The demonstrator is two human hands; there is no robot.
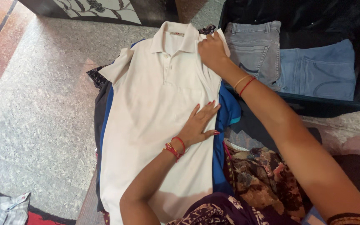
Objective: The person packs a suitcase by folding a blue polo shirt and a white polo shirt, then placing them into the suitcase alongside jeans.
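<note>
— Where is the shirt?
— The white polo shirt [155, 108] lies flat on a pile of clothes on the stone floor [42, 104], beside an open suitcase [296, 104] holding jeans [317, 71].
— And the hands?
— The left hand [198, 125] presses open-palmed on its front; the right hand [211, 52] pinches the shoulder by the collar. It looks light, soft and limp: best held at shoulder seams.

The polo shirt [155, 121] is matt cream cloth, perhaps cotton; the folded jeans [317, 68] are faded denim; the floor [34, 108] is speckled, polished stone.
</note>
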